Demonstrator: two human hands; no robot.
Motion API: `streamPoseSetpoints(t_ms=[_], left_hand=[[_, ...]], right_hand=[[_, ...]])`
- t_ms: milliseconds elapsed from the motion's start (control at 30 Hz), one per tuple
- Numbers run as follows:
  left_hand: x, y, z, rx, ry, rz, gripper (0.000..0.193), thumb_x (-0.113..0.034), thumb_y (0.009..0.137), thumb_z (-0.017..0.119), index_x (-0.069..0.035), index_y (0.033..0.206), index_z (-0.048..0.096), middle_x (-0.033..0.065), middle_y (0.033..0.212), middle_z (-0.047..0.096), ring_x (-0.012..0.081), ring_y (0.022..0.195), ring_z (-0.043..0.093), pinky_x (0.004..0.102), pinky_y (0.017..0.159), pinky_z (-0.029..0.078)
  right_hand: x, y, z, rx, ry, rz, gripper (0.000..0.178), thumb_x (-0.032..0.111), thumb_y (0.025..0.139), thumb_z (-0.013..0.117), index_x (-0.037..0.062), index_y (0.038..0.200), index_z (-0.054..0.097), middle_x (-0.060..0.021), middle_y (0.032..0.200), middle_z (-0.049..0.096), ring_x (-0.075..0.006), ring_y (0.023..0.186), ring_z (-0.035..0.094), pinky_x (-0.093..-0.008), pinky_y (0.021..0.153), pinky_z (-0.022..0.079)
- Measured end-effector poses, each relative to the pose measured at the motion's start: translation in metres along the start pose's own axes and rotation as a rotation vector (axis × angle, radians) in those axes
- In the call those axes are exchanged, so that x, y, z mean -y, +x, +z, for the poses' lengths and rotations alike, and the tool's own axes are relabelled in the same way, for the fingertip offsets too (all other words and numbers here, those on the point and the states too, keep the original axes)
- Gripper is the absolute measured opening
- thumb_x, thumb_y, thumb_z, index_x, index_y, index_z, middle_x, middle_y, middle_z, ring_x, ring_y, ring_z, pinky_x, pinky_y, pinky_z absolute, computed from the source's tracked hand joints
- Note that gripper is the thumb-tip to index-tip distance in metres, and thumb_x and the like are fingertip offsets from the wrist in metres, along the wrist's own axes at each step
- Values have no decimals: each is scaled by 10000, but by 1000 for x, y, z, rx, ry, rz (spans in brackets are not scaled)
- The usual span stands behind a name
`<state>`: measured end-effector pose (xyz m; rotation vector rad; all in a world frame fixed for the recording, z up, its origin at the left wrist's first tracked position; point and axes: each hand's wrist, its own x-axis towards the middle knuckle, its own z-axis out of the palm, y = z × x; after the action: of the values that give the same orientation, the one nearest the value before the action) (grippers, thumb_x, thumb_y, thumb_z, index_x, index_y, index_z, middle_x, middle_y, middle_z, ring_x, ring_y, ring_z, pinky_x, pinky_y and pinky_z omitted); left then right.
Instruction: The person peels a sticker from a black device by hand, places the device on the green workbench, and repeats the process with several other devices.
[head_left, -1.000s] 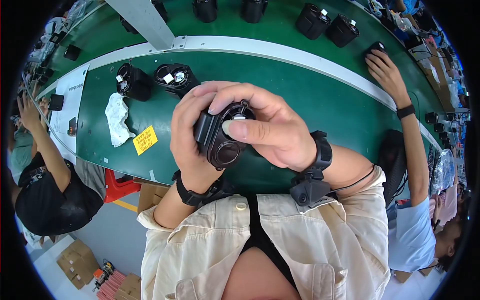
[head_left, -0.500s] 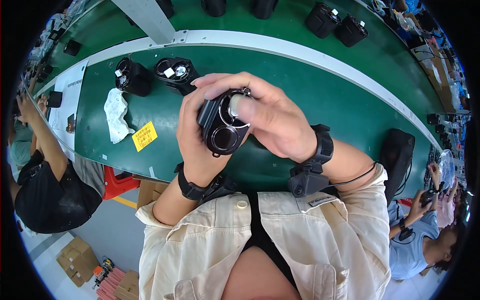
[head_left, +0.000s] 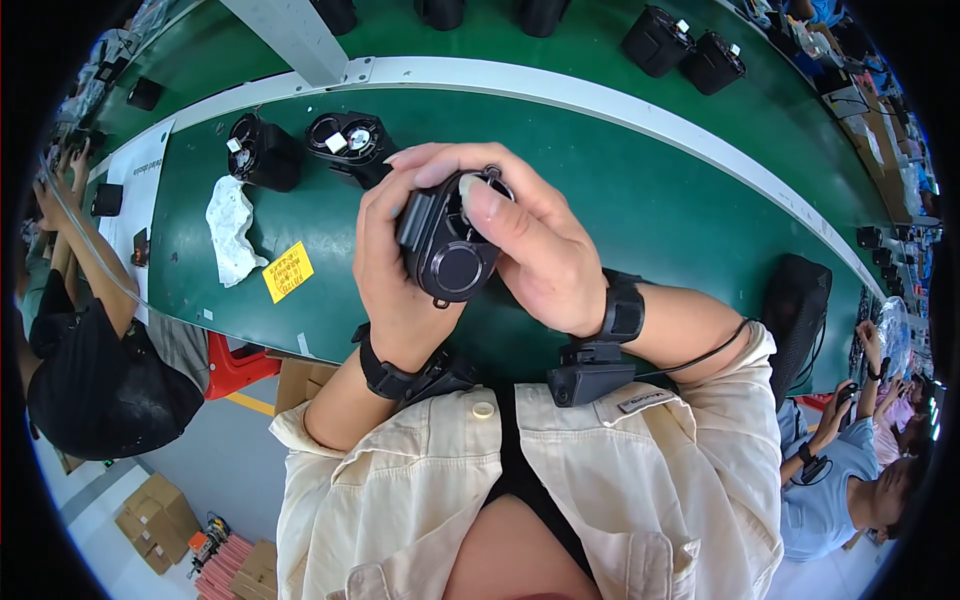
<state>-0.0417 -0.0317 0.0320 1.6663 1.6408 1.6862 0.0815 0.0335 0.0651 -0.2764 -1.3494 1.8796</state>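
Observation:
A black binocular-shaped device [head_left: 458, 271] with two round ends and small strap loops is held up in front of my chest, over the green bench. My left hand [head_left: 388, 235] wraps round its left side. My right hand [head_left: 545, 235] curls over the far side, with the thumb pressed on the upper round end and covering part of it. Beyond my hands, two similar black housings stand on the bench: one [head_left: 265, 155] at the left, and another [head_left: 352, 148] with a white piece on top, just past my left fingers.
A crumpled white sheet [head_left: 232, 232] and a yellow note [head_left: 289, 272] lie at the left. A white metal rail [head_left: 560, 88] crosses behind. More black housings [head_left: 657, 42] stand beyond it. A black case [head_left: 798, 310] is at the right. Co-workers sit at both sides.
My right thumb has shifted slightly on the upper round end, and my right wrist has moved inward. The device has tilted a little. Both hands keep hold of it.

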Motion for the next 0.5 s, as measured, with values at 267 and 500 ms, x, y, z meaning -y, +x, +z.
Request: streamPoseSetpoints(t_ms=[267,500], left_hand=[[-6,-4,-7,56,-23,25,810,-23,637,834,-17,1318,396,95,1191,496,194,1090,521,316,932,429],[-4,-2,-6,21,-6,-34,710,-129,635,844,-43,1236,476,142,1145,552,300,1020,568,368,865,457]], right_hand=[[8,1,-1,76,116,160,340,258,998,449,8,1219,514,-190,1335,476,-250,1221,480,-365,1027,387],[-3,1,0,58,-199,-100,307,235,988,487,8,1190,525,-187,1305,510,-235,1180,515,-361,1019,395]])
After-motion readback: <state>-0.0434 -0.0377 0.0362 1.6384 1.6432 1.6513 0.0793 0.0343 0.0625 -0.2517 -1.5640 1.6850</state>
